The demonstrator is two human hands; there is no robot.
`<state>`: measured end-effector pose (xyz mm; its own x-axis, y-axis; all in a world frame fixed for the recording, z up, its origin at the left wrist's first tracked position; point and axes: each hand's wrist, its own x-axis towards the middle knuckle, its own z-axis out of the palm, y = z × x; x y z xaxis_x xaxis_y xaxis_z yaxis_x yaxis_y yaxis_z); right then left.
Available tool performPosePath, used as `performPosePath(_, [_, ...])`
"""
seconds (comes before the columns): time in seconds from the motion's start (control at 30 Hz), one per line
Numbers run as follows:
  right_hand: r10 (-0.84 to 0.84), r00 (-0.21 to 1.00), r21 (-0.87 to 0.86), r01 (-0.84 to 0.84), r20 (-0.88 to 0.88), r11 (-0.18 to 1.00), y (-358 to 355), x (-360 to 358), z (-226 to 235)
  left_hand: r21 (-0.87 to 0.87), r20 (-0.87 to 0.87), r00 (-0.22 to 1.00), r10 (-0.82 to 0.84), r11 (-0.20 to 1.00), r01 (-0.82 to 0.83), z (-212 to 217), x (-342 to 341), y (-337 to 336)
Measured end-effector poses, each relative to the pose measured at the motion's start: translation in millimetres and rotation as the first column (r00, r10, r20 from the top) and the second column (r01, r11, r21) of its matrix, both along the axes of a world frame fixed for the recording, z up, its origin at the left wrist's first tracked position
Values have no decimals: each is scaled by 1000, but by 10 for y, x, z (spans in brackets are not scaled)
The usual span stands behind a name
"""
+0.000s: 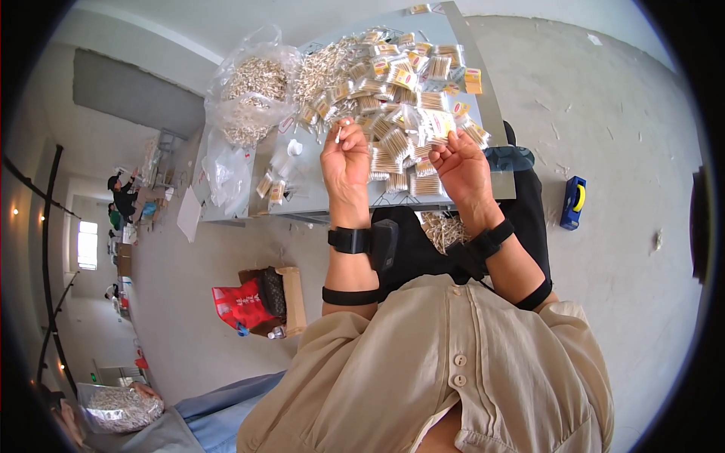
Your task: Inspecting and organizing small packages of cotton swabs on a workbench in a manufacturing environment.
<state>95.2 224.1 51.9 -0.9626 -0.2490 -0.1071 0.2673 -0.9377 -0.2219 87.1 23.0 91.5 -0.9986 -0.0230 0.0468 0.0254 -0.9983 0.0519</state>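
My left hand point(347, 157) is raised over the near edge of the table, its fingers closed on a cotton swab point(338, 135) that stands up between thumb and fingertips. To its right, my right hand point(461, 164) pinches the lower edge of a clear packet of cotton swabs point(439, 124) with a yellow-and-white label. Beneath and beyond both hands spreads a heap of similar swab packets point(393, 143), lying at all angles. Loose cotton swabs point(321, 66) form a pile at the far left of that heap.
Left on the table point(306, 189) lies a clear plastic bag of swabs point(257, 83), near a small white container point(294, 148). A blue tape dispenser point(572, 204) sits on the floor at right. A cardboard box point(293, 300) with a red bag stands lower left. Other people are in the background.
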Motion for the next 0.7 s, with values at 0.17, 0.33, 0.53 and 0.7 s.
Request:
performPosePath(0.17, [-9,999,-5,9,31,1000,9,11,-34,-4,48,999,18,1000,-18,-19,18,43])
performPosePath(0.33, [-41,999,75,40,10,996,-51,34,31,-83,54,999,6,997,-1,-22,58,91])
performPosePath(0.53, [-144,971,351,205,-191,914,-79,130,201,-333,138,959,249,923,-192,175,61,274])
performPosePath(0.7, [-177,918,380,315,-356,870,-131,226,365,-352,218,950,226,926,-139,339,96,386])
